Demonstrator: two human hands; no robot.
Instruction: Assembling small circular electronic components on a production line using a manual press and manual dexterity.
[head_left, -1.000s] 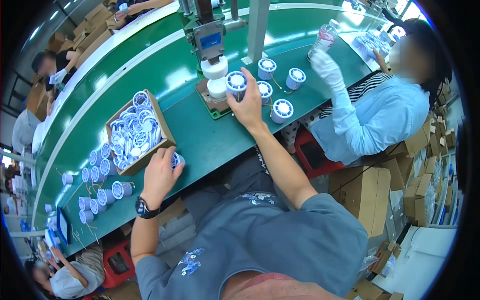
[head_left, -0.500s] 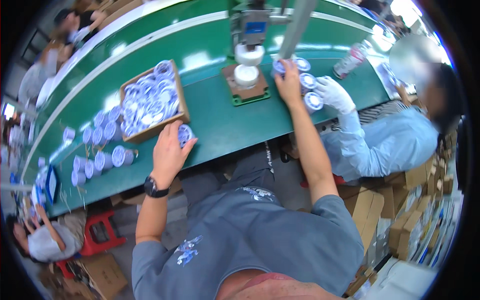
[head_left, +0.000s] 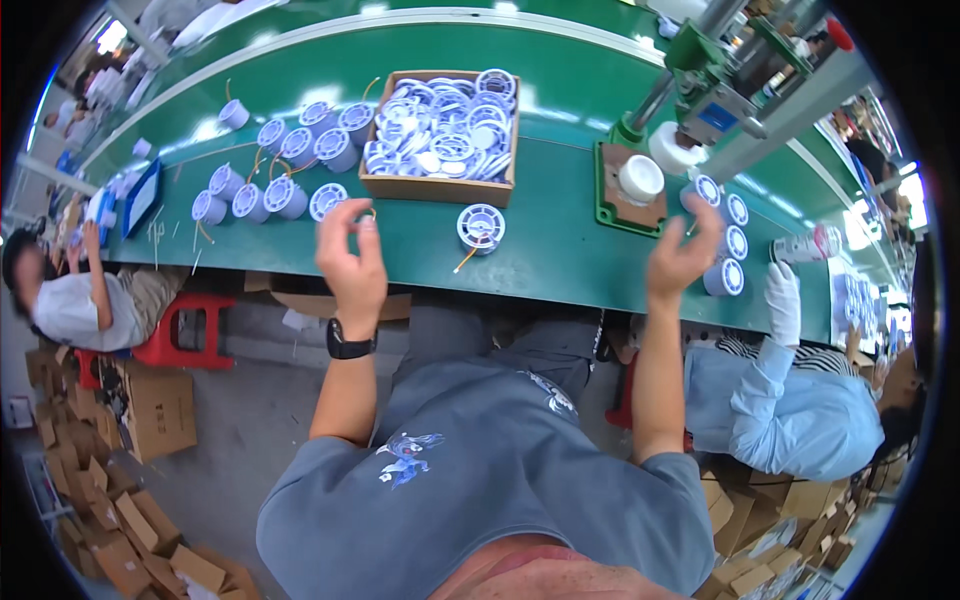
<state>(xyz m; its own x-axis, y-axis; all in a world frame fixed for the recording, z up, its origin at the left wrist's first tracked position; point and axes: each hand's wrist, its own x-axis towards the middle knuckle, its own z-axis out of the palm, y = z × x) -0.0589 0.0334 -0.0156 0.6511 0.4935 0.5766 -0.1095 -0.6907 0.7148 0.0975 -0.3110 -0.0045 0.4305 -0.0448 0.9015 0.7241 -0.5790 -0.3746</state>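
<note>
My left hand (head_left: pixel 352 262) is open, thumb and fingers apart, its fingertips just in front of a pale lilac plastic spool (head_left: pixel 328 201); whether they touch cannot be told. My right hand (head_left: pixel 680 256) is also open, its fingers curved near the upright spools (head_left: pixel 733 242) beside the press. Between my hands, a single spool (head_left: pixel 481 229) stands on the green table with a short orange strand at its front. Behind it, a cardboard box (head_left: pixel 438 189) is heaped with round spool flanges. A white round piece (head_left: pixel 641 179) sits on the press base.
Several spools with orange strands (head_left: pixel 297 147) stand left of the box. The green hand press (head_left: pixel 708 85) rises at the right. A co-worker's white-gloved hand (head_left: pixel 783 303) is near a bottle (head_left: pixel 806 245). A blue tray (head_left: pixel 142 200) lies far left, near another seated person.
The view has swung left, shifting the table's things rightward. My left hand has let go of the spool before the box and moved left; my right hand has drawn back from the spools.
</note>
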